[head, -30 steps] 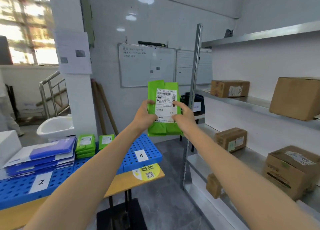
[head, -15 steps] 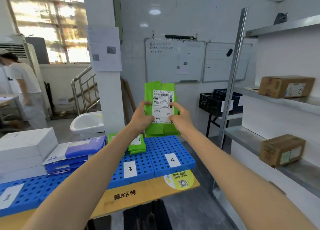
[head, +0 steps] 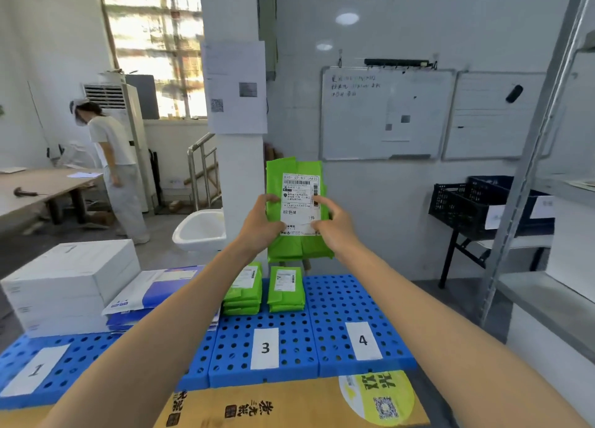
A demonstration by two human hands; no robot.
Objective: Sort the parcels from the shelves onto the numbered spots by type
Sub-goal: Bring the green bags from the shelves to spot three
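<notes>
Going by the head cam, partway through: boxes [head: 70,286] by spot 1 [head: 35,369], mailers [head: 154,295] next door, two green stacks [head: 286,289] behind spot 3 [head: 265,348]. Left to place: the parcel [head: 297,208], upright in the air above those stacks, left hand [head: 260,226] gripping one edge, right hand [head: 335,228] pinching the other.

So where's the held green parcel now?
Green parcel: head view centre, upright between left hand and right hand, above the green stacks behind label 3.

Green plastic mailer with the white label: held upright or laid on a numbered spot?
Upright, in the air: left hand and right hand grip the green plastic mailer by its sides, label facing the camera.
</notes>
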